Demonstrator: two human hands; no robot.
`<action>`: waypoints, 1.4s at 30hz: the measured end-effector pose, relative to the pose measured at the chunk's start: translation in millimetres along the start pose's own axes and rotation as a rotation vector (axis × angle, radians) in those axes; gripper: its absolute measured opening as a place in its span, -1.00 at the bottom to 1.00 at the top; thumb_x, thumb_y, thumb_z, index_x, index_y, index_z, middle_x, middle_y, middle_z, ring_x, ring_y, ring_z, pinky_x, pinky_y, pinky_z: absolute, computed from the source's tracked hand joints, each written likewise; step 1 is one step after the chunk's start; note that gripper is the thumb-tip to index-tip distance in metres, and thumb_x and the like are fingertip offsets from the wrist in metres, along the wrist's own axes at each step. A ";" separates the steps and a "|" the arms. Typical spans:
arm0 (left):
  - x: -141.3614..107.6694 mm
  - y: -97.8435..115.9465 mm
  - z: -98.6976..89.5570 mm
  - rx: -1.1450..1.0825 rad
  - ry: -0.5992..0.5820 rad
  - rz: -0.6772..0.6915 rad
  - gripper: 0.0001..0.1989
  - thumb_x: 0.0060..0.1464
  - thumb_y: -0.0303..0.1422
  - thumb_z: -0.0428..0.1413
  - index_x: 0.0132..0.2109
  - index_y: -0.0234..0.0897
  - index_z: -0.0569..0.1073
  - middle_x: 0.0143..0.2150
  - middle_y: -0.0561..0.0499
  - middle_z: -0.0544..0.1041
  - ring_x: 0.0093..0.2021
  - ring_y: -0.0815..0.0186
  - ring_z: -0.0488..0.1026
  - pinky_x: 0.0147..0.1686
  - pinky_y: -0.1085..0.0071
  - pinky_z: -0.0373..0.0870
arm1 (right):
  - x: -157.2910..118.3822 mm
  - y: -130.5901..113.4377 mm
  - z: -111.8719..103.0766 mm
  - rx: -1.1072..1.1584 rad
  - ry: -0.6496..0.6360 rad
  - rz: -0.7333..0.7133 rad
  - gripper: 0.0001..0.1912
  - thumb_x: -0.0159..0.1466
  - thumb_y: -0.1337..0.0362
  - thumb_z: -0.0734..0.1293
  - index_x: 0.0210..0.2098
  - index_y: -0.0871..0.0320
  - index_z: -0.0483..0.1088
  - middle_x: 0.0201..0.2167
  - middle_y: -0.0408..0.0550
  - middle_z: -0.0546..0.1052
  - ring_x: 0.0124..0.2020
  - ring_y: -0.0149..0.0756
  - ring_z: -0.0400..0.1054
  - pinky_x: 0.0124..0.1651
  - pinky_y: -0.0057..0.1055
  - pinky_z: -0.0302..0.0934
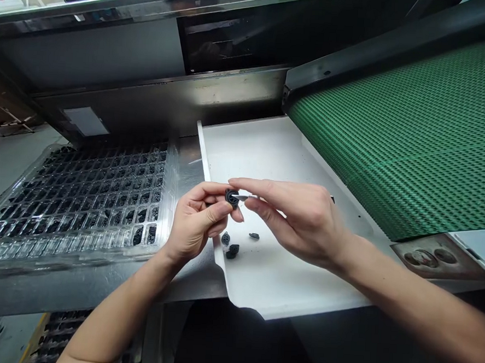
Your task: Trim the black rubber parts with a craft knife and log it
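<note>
My left hand [201,217] pinches a small round black part [232,198] between thumb and fingers, above the left side of a white tray [268,156]. From the right, my right hand [297,220] grips a thin pointed metal tool [245,196], whose tip meets the face of the black part. The rest of the tool is hidden in the fingers. Below my hands, loose black parts lie on the white tray: a round one [226,238], a darker clump [232,251] and a small flat one [254,236].
A clear plastic tray [170,182] with rows of black parts stands at the left on the metal bench [189,170]. A green conveyor belt [413,132] slopes along the right. More black parts [58,337] show below the bench. A metal ledge [231,90] runs behind.
</note>
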State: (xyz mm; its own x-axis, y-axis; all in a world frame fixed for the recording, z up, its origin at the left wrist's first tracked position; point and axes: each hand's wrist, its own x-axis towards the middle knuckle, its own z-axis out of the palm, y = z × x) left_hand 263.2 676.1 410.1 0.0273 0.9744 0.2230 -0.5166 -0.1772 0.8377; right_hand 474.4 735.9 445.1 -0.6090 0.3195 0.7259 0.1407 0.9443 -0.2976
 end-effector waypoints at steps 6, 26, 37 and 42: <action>2.0 1.7 0.9 -0.017 0.000 -0.018 -0.73 0.23 -0.29 0.50 0.00 -0.29 0.71 -0.37 -0.08 0.66 -0.64 0.58 0.17 -0.66 0.66 0.06 | 0.4 -0.3 -1.1 0.016 0.015 0.016 -0.65 0.68 0.46 0.28 0.37 0.09 0.44 0.24 -0.06 0.61 0.08 -0.20 0.63 0.05 -0.35 0.50; 1.3 2.3 -0.3 -0.040 -0.020 -0.025 -0.74 0.25 -0.30 0.48 0.00 -0.30 0.69 -0.38 -0.07 0.65 -0.65 0.59 0.13 -0.67 0.66 0.02 | -2.4 1.7 1.7 -0.152 -0.015 -0.035 -0.72 0.71 0.44 0.25 0.34 0.31 0.45 0.01 0.00 0.67 -0.15 -0.21 0.61 -0.12 -0.28 0.39; 1.9 2.9 5.6 0.003 -0.058 -0.097 -0.61 0.16 -0.20 0.48 0.03 -0.31 0.64 -0.38 -0.07 0.63 -0.62 0.53 0.15 -0.60 0.56 0.00 | -3.6 -3.0 3.4 0.339 -0.030 0.309 -0.61 0.65 0.17 0.41 0.41 0.06 0.45 -0.28 -0.22 0.50 -0.51 -0.38 0.23 -0.41 -0.37 0.21; 13.2 11.2 15.9 0.062 -0.054 -0.194 -0.67 0.01 -0.22 0.40 -0.13 -0.30 0.57 -0.44 0.01 0.51 -0.55 0.45 0.23 -0.58 0.54 -0.03 | -1.5 5.3 10.2 0.379 -0.023 0.383 -0.66 0.62 0.16 0.42 0.33 0.05 0.53 -0.20 -0.13 0.58 -0.35 -0.31 0.45 -0.39 -0.39 0.28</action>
State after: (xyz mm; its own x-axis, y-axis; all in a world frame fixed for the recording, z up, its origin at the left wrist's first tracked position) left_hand 271.4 684.8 430.4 0.1677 0.9826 0.0797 -0.4436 0.0031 0.8962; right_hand 468.1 739.5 436.1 -0.5871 0.6294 0.5091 0.0672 0.6646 -0.7441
